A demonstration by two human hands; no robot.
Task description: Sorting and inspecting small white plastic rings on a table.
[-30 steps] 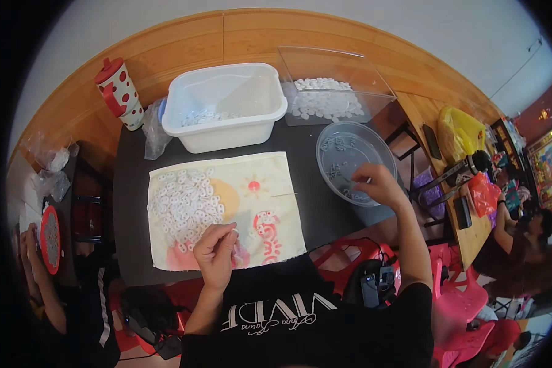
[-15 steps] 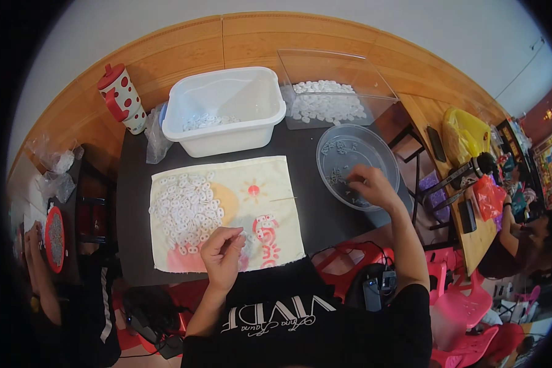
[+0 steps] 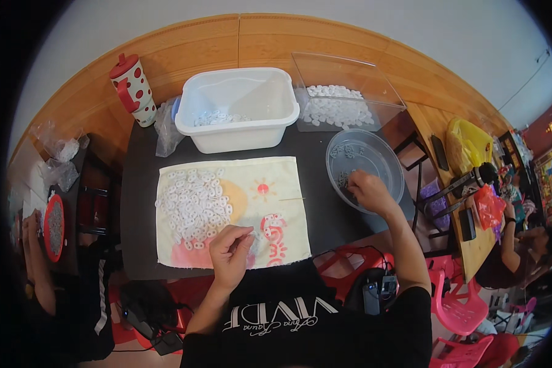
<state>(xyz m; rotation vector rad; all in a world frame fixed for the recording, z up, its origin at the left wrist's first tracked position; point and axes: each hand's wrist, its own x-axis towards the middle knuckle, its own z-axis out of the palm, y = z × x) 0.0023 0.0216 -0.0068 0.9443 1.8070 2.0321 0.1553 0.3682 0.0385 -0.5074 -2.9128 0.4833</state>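
My left hand [image 3: 230, 254] is closed in a pinch over the near edge of a cream printed cloth [image 3: 276, 178]; what its fingertips hold is too small to make out. To its left on the cloth lies a heap of small white oval plastic pieces with holes [image 3: 193, 205]. My right hand [image 3: 372, 193] reaches into a round clear shallow container [image 3: 386, 159], its fingers pressed together at a cluster of small dark metal parts [image 3: 343, 180]. Whether a part is between those fingers is hidden. A few white pieces [image 3: 271, 224] lie apart, right of my left hand.
At the back stand a white tub [image 3: 239, 138] with small clear-looking pieces and a clear box of white pieces [image 3: 337, 104]. A spotted tumbler [image 3: 135, 92] and plastic bag [image 3: 167, 132] are left of the tub. A thin stick [image 3: 292, 199] lies on the cloth. People sit at both sides.
The whole view has shifted a little to the right. In the round container, my right hand's fingers have drawn together at the metal parts. My left hand keeps its pinch.
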